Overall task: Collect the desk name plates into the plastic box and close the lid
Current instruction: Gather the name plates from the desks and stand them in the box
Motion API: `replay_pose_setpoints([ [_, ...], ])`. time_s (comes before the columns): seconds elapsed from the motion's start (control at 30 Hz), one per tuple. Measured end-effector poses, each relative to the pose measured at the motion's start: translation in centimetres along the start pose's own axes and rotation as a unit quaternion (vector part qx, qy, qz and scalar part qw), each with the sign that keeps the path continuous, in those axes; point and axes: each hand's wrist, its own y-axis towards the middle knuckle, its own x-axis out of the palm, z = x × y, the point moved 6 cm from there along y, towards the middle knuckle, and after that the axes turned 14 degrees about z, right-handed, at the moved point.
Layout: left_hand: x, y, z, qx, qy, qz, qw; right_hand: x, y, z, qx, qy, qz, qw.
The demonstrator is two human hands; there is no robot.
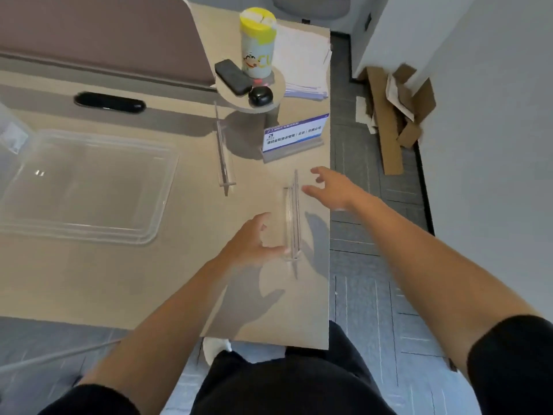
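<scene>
Hands (254, 238) flanking clear name plate (291, 217)

An office: a partitioned desk (149, 280), a paper stack (302, 61), grey carpet tiles (374, 295).

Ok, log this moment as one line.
left hand open, reaching clear name plate | right hand open beside it | lid off, on desk

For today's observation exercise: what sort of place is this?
Probably an office: a beige desk with a mauve partition screen, a printed blue-and-white name plate, and a white paper stack.
</scene>
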Motion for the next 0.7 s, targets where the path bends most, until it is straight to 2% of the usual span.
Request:
replay_pose_setpoints([
  [0.13,4.7,-0.4,1.1,-0.037,-0.065,0.004,0.997,1.8,2.7,0.0,-0.054,0.01,-0.061,0.997],
  [0.2,6.8,-0.2,1.4,-0.039,-0.063,0.043,0.996,3.1,4.0,0.5,-0.075,0.031,-0.105,0.991],
  [0.33,9.4,-0.5,2.2,-0.093,-0.034,0.152,0.983,4.2,5.7,1.8,-0.109,0.073,-0.166,0.977],
  [0.47,11.0,-0.6,2.9,-0.112,-0.026,0.197,0.974,5.0,6.0,2.5,-0.134,0.114,-0.213,0.961],
  [0.6,10.8,-1.3,2.6,-0.124,0.009,0.239,0.963,5.2,5.7,4.0,-0.126,0.16,-0.229,0.952],
  [0.7,9.5,-2.5,2.8,-0.121,0.031,0.247,0.961,4.4,5.6,3.6,-0.154,0.172,-0.233,0.945],
])
